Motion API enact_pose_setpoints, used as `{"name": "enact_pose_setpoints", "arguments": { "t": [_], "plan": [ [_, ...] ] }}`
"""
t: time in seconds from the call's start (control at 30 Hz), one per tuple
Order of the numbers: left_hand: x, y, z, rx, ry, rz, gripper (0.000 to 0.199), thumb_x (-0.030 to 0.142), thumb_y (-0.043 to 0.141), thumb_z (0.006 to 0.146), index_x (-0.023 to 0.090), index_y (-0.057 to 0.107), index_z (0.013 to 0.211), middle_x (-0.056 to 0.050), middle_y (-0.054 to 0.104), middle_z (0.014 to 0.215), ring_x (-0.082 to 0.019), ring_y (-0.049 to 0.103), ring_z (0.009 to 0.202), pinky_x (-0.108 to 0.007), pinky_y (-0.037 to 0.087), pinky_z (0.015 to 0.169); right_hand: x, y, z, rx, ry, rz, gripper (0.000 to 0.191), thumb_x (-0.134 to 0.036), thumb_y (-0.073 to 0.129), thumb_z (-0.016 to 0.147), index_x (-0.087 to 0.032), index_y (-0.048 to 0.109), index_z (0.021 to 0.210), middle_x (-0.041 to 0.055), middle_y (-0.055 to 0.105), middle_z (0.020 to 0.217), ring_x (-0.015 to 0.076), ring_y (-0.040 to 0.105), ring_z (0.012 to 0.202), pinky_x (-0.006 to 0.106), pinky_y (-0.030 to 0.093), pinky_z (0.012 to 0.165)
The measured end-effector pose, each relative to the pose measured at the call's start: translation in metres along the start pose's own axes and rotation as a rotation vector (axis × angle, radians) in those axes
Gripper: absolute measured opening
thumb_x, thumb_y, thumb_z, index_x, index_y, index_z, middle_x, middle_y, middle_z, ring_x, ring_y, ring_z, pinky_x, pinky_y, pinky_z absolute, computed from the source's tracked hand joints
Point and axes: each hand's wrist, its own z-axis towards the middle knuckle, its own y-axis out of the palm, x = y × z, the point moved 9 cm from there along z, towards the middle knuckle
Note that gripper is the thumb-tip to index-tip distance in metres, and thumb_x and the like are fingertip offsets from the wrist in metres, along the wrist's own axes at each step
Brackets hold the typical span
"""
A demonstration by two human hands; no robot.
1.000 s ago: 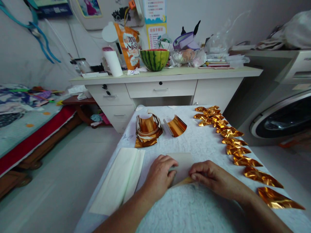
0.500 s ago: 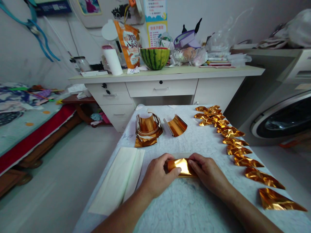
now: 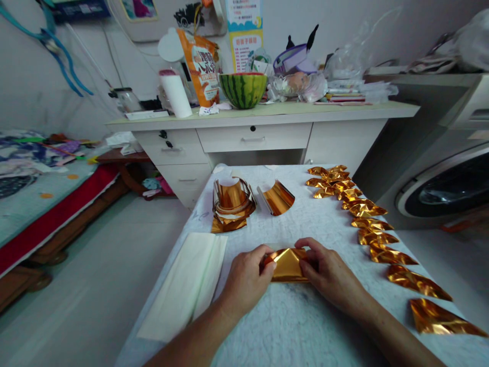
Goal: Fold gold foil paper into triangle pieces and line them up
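A gold foil sheet (image 3: 287, 266), partly folded, lies between my hands near the middle of the cloth-covered table. My left hand (image 3: 250, 275) pinches its left end between thumb and fingers. At the right end, my right hand (image 3: 324, 267) grips the foil with its thumb in front and its fingers curled behind. Beyond the hands sit a stack of curved gold sheets (image 3: 232, 201) and a single curved gold sheet (image 3: 280, 198). Folded gold foil pieces (image 3: 376, 237) form a line along the table's right side.
Pale paper sheets (image 3: 183, 285) lie on the table's left. Behind stands a white desk (image 3: 254, 117) bearing a watermelon half (image 3: 243, 90), an orange bag (image 3: 200, 69) and plastic bags. A washing machine (image 3: 451, 153) is at the right, a bed (image 3: 49, 193) at the left.
The foil's front now shows a slanted crease and a peaked shape instead of a smooth curve. My right hand's fingers have lifted and bent over its right end; my left thumb has shifted slightly left.
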Motion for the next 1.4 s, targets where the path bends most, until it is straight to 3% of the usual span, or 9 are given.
{"name": "enact_pose_setpoints", "arguments": {
  "t": [0.17,0.3,0.53,0.67,0.83,1.0,1.13,1.4],
  "plan": [
    [0.004,0.005,-0.003,-0.040,0.021,-0.015,0.018,0.021,0.051,0.085,0.023,0.064,0.096,0.002,0.068,0.076,-0.015,0.063,0.070,-0.022,0.039,0.063,0.005,0.002,-0.002,-0.061,0.033,-0.030,0.027,-0.025,0.044,0.085,-0.023,0.048,0.112,-0.0005,0.069,0.072,0.0168,0.061,0.058,0.025,0.039,0.052],
    [0.000,0.005,-0.005,-0.006,-0.017,0.135,0.018,0.021,0.053,0.083,0.024,0.062,0.099,0.002,0.067,0.075,-0.016,0.061,0.067,-0.023,0.036,0.059,0.008,-0.001,-0.001,-0.020,0.042,-0.125,0.027,-0.026,0.046,0.085,-0.023,0.047,0.111,-0.0024,0.066,0.066,0.0164,0.059,0.055,0.026,0.036,0.052],
    [-0.006,0.006,-0.007,0.017,-0.032,0.276,0.042,0.021,0.054,0.083,0.023,0.047,0.125,0.001,0.064,0.075,-0.018,0.062,0.071,-0.026,0.041,0.065,0.014,-0.001,0.001,0.031,0.076,-0.195,0.014,-0.026,0.049,0.082,-0.023,0.044,0.094,-0.0028,0.064,0.064,0.0154,0.056,0.054,0.025,0.032,0.051],
    [-0.004,0.008,-0.009,0.020,-0.001,0.267,0.036,0.018,0.054,0.083,0.022,0.048,0.118,0.000,0.064,0.079,-0.020,0.062,0.074,-0.029,0.044,0.068,0.016,-0.002,0.001,0.050,0.089,-0.250,0.012,-0.024,0.050,0.079,-0.022,0.048,0.091,-0.0022,0.063,0.062,0.0144,0.054,0.052,0.025,0.030,0.050],
    [0.013,-0.003,-0.012,0.132,0.114,0.327,0.016,0.010,0.058,0.080,0.020,0.056,0.093,-0.003,0.059,0.098,-0.021,0.056,0.093,-0.033,0.046,0.081,0.015,0.000,0.001,0.020,0.095,-0.310,0.007,-0.027,0.052,0.079,-0.022,0.056,0.076,0.0006,0.065,0.065,0.0150,0.055,0.056,0.026,0.032,0.054],
    [0.031,0.008,-0.014,-0.003,0.315,0.381,0.016,0.010,0.056,0.086,0.020,0.063,0.076,0.000,0.061,0.084,-0.018,0.053,0.086,-0.030,0.045,0.073,0.014,0.000,0.001,0.006,0.096,-0.293,0.011,-0.027,0.051,0.082,-0.021,0.059,0.078,0.0003,0.066,0.066,0.0159,0.058,0.059,0.026,0.034,0.056],
    [0.031,0.016,-0.014,-0.080,0.333,0.391,0.014,0.011,0.058,0.087,0.018,0.062,0.075,0.000,0.064,0.081,-0.017,0.056,0.082,-0.030,0.047,0.072,0.012,-0.001,0.001,0.013,0.086,-0.288,0.012,-0.027,0.050,0.082,-0.022,0.060,0.079,0.0005,0.066,0.068,0.0163,0.059,0.060,0.026,0.036,0.057],
    [0.040,0.017,-0.024,-0.045,0.364,0.467,0.012,0.027,0.060,0.089,0.017,0.065,0.094,-0.005,0.067,0.100,-0.022,0.061,0.096,-0.041,0.053,0.089,0.007,-0.005,0.000,0.021,0.060,-0.268,0.019,-0.024,0.046,0.081,-0.021,0.065,0.082,0.0023,0.069,0.073,0.0176,0.062,0.064,0.027,0.041,0.059]
  ]
}}
